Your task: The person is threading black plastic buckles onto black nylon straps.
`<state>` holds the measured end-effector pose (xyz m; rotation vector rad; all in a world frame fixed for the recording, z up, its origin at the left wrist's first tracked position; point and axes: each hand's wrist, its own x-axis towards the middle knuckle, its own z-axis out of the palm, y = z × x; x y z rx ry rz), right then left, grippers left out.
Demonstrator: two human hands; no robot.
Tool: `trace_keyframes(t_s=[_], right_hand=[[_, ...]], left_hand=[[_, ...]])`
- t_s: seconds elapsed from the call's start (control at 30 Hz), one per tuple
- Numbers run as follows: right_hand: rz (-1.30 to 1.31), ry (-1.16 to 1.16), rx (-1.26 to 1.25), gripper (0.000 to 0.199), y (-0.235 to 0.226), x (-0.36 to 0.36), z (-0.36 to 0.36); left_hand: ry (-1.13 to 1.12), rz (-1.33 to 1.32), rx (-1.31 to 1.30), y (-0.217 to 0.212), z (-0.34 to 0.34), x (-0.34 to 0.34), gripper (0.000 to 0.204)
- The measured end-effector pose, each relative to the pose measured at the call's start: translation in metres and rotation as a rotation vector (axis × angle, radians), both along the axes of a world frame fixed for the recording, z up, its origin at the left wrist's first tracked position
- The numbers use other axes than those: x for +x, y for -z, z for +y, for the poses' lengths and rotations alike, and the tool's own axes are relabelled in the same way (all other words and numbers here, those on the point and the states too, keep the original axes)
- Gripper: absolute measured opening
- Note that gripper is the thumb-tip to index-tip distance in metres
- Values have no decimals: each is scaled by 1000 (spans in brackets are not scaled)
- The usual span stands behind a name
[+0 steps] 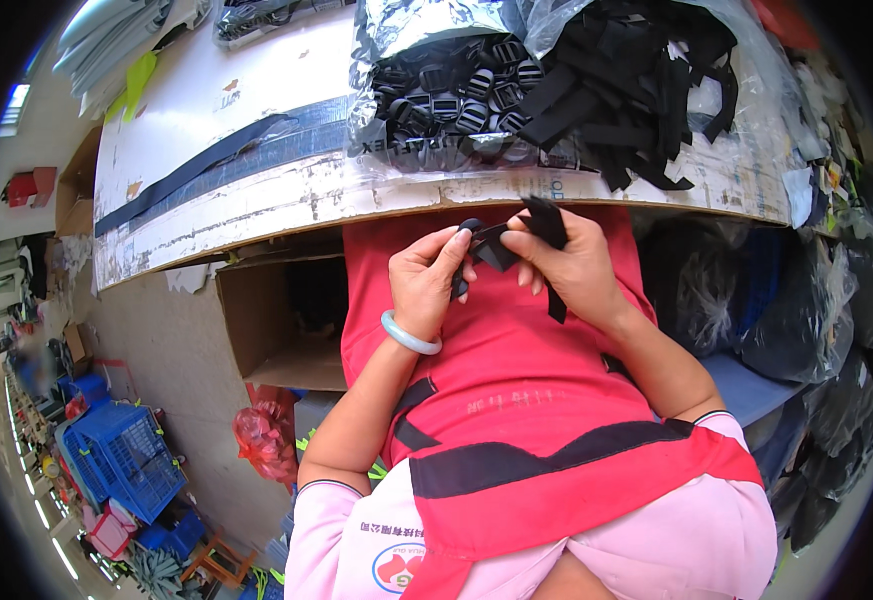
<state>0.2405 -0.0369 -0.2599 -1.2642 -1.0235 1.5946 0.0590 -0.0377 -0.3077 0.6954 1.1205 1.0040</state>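
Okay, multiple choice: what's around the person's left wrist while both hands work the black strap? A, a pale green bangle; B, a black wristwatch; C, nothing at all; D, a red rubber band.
A: a smooth pale green bangle circles the wrist just below the left hand, which pinches a black buckle while the right hand holds the black strap.
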Motion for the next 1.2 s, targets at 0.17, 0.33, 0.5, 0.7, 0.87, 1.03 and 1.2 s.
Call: trace_keyframes(t_s=[0.17, 0.33, 0.5, 0.7, 0.87, 1.03, 1.2], right_hand=[[-88, -114, -185, 17, 11, 4, -2], [18, -50, -188, 18, 19, -4, -1], [198, -23, -194, 20, 15, -1, 2], [51, -278, -165, 23, 15, 14, 3], [-20, -155, -57, 22, 17, 10, 1], [45, -133, -45, 18, 16, 5, -3], [-46, -92, 24, 11, 28, -3, 0]], left_hand=[[2, 74, 100, -2, -6, 6, 19], [24, 168, 310, 3, -11, 8, 18], [58, 128, 453, 0, -7, -5, 18], [199, 258, 604, -7, -19, -12, 20], [219, 193, 597, -11, -19, -12, 19], [241, 173, 542, -12, -24, -17, 17], [324, 252, 412, -38, -27, -38, 15]])
